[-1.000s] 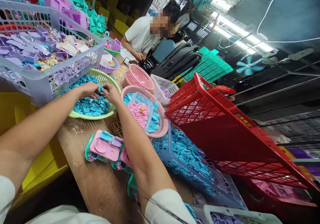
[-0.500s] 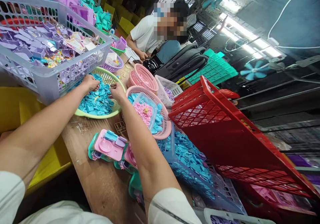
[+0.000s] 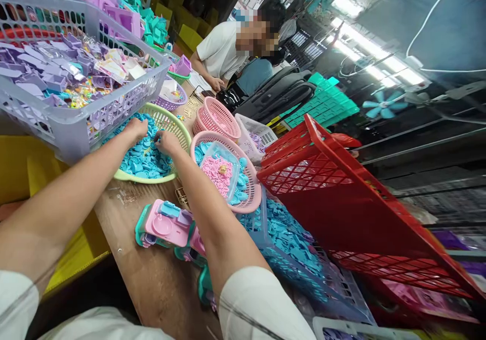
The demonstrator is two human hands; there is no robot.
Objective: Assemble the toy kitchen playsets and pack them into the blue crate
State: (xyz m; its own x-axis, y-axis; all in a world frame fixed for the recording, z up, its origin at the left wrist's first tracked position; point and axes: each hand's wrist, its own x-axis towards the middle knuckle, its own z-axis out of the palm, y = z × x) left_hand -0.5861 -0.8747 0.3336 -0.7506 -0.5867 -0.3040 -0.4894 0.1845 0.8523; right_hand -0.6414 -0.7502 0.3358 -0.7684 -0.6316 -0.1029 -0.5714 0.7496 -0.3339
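Your work surface is a brown wooden table (image 3: 152, 289), its near edge running diagonally through the view. The green basket (image 3: 148, 179) stands on it, with the blue parts (image 3: 140, 161) heaped inside. A grey crate (image 3: 64, 132) full of purple parts is just beside it on the left. The pink basket (image 3: 251, 204), to the right, holds a clear tray (image 3: 234, 174) of pink pieces. Pink-and-teal toys (image 3: 167, 226) are lined up nearer to you. Further right are a blue crate (image 3: 261, 231) and a tilted red crate (image 3: 341, 203). Tube lights (image 3: 364, 51) and blue fans (image 3: 383, 106) hang in the dim room; a co-worker (image 3: 218, 51) in white sits beyond the table.

Both your arms extend forward over the table. Your left hand (image 3: 136, 128) is at the blue parts, fingers curled downward; you cannot tell whether they pinch one. Your right hand (image 3: 167, 142) is bent inward over the same heap, near the left; its grip is likewise unclear.
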